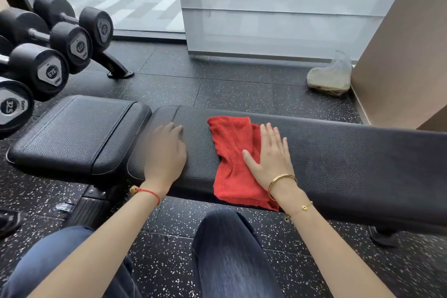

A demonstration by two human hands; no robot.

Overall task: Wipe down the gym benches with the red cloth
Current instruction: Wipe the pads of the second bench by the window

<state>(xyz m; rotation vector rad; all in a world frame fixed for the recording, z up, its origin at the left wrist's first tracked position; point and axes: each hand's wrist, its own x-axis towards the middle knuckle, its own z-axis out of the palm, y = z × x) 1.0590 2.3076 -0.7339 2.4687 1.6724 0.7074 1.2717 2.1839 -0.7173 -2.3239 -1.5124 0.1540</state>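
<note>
Gym bench runs across the view, black padded worktop in two sections: a short seat pad at the left, the long back pad to the right. Red cloth lies spread on the long pad near its left end, its near edge hanging over the front lip. Right hand lies flat on the cloth's right side, fingers straight and spread, pressing down rather than gripping; the fingertips reach just past the cloth onto bare pad. Left hand rests palm-down on the pad just left of the cloth, fingers relaxed and holding nothing, apparently bracing. Dumbbell rack stands at the far left, a plastic bag on the floor by the wall. Judgement: wiping is under way and most of the long pad to the right looks unvisited. Risks: with only a flat palm on one side, the loose left half of the cloth may bunch or fold under and skip patches; the overhanging edge could drag the cloth off the front lip; the seam between the pads is easily missed.
</note>
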